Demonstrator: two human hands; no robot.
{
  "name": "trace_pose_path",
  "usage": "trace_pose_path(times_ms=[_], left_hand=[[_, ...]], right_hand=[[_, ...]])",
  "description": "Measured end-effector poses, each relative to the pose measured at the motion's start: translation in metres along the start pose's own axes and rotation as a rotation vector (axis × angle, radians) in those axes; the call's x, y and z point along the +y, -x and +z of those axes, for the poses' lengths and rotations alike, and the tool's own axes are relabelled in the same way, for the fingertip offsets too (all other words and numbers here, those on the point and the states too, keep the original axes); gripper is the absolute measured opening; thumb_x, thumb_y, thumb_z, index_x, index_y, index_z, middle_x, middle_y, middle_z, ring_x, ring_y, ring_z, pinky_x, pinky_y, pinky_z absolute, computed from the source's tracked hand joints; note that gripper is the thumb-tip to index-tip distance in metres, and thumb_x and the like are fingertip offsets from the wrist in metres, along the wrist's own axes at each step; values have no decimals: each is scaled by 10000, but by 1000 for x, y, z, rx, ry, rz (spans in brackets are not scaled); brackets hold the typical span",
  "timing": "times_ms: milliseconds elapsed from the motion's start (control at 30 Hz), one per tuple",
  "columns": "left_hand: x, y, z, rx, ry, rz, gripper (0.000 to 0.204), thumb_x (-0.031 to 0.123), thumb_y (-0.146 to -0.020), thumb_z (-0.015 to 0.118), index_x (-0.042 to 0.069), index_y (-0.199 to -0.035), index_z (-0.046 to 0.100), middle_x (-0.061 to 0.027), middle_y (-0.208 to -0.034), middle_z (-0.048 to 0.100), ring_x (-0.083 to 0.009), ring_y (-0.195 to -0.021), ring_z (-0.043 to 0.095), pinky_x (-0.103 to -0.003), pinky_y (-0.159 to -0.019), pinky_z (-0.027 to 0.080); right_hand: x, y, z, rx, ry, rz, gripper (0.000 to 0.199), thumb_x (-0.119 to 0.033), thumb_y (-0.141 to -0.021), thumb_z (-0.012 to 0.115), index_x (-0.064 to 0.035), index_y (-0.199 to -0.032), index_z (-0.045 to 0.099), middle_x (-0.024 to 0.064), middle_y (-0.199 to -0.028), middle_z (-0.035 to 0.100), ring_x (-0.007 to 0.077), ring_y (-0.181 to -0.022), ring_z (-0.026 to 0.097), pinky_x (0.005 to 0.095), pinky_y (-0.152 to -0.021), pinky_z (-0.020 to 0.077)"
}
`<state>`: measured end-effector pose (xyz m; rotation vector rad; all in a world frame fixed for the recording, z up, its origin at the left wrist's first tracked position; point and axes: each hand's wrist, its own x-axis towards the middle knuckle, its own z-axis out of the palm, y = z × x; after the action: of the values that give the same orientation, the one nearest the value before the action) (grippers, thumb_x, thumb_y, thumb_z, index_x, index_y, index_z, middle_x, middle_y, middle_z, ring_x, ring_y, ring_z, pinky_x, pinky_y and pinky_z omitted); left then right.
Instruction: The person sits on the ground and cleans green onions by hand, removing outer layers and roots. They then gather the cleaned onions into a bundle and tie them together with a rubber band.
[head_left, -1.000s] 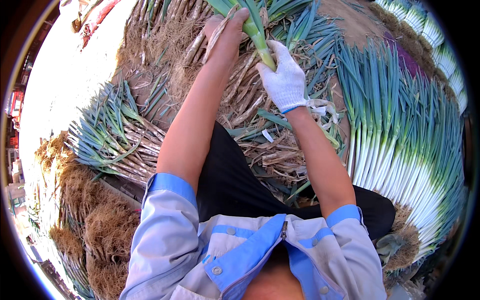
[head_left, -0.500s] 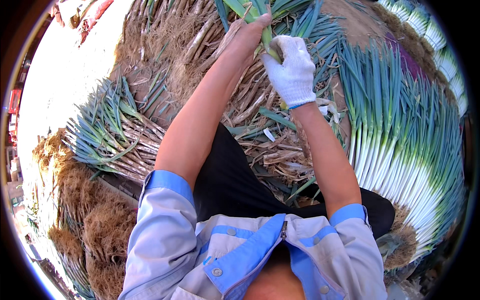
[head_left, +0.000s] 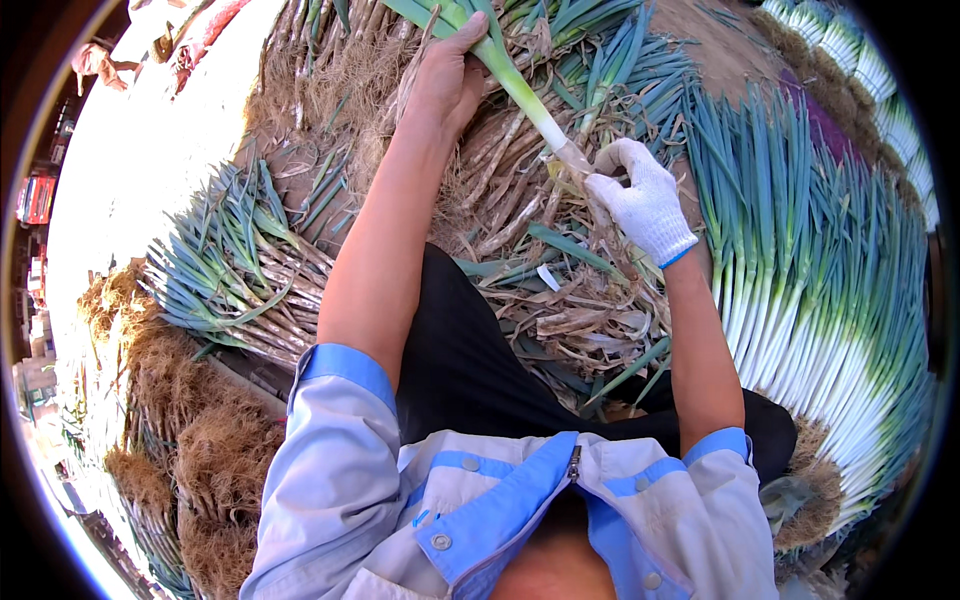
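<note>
My bare left hand (head_left: 447, 75) is wrapped round a large green onion (head_left: 522, 92) where its green leaves meet the stalk. The stalk slants down to the right, and its bared part runs from pale green to white. At its lower end, brownish dry outer skin (head_left: 573, 160) is bunched up. My right hand (head_left: 645, 203), in a white knit glove, pinches that skin between thumb and fingers. The root end is hidden among the skin and the glove. Below my hands lie peeled-off husks (head_left: 590, 325) and loose green leaves.
At the right, a thick row of clean white-stemmed green onions (head_left: 770, 290) lies fanned out. Unpeeled, dirt-brown onions (head_left: 250, 270) lie at the left, with root bundles (head_left: 215, 470) nearer me. More unpeeled ones (head_left: 340, 60) are heaped at the far side. My folded legs (head_left: 470, 350) are below.
My right hand has moved down and to the right, drawing the outer skin along the stalk and baring its white part. My left hand has shifted slightly left, still holding the leaves.
</note>
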<state>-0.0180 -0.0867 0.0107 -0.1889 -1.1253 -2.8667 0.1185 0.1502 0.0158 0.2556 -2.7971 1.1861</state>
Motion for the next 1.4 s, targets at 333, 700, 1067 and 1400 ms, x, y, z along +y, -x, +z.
trace_pose_path(times_ms=[333,700,1067,1400], left_hand=[[-8,21,25,66,-158,-95,360,289,-953,681,45,-1186,552,-101,-1002,591,-222,-854,578,-447,-749,532],[8,17,12,23,160,-245,188,81,-910,565,-102,-949,569,-180,-851,576,-258,-719,538,-418,-674,474],[22,6,7,202,-6,-147,146,20,-876,525,-107,-947,532,-166,-748,553,-258,-641,549,-397,-637,507],[7,0,-11,361,-161,-132,135,6,-934,567,-65,-1022,493,-145,-801,522,-231,-665,526,-388,-602,502]], right_hand=[[-34,-28,46,450,193,-459,318,-276,-697,776,-51,-891,665,149,-863,653,357,-884,633,452,-806,516],[-42,-16,36,-233,-312,3,426,-415,-853,743,-38,-1032,661,120,-793,643,197,-724,627,348,-681,501],[-5,18,36,-109,-270,-128,300,-319,-957,629,-29,-939,704,162,-674,602,245,-587,619,362,-570,463],[-24,21,32,73,-36,-316,732,-421,-665,873,-100,-1250,574,103,-973,612,296,-787,672,391,-696,563]])
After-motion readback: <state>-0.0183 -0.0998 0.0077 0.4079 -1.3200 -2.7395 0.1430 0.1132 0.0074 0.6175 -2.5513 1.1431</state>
